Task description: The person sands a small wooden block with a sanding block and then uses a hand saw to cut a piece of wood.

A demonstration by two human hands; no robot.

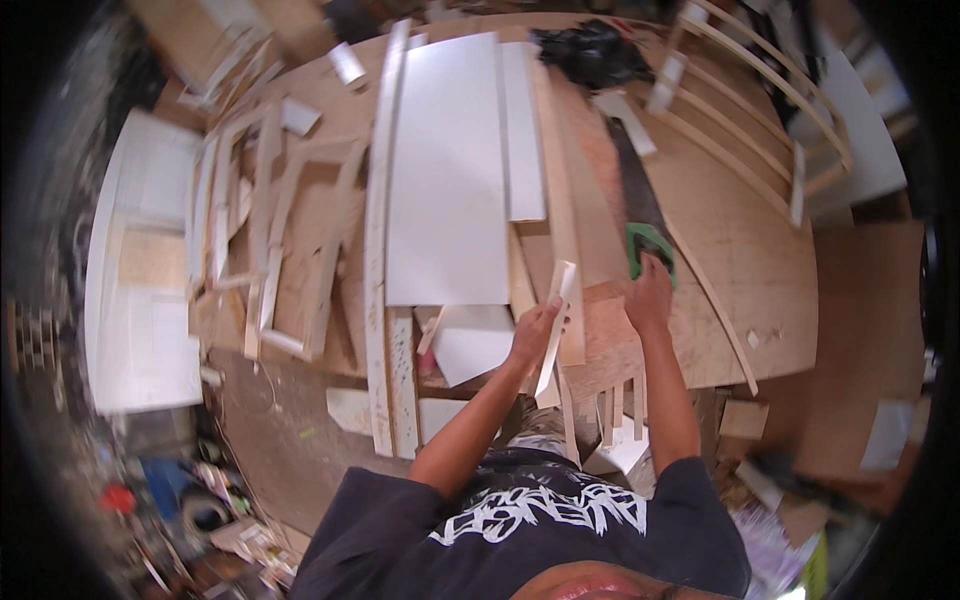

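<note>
My left hand (pixel 537 328) is closed around a short white-faced strip of wood (pixel 563 283), which stands tilted over the near edge of the worktable. My right hand (pixel 650 298), to its right, grips the green handle of a handsaw (pixel 634 235). The saw's dark blade points away from me across the table, beside a reddish-brown board (pixel 592 135). Beneath the hands lies a piece of plywood (pixel 607 318). A long pale batten (pixel 557 180) runs away from me just past the white strip.
The wooden worktable (pixel 745 300) bears a large white panel (pixel 448 170), wooden frames (pixel 318 250) on the left and a slatted frame (pixel 735 110) at the far right. A black plastic bag (pixel 592 52) lies at the back. Scraps clutter the floor at lower left.
</note>
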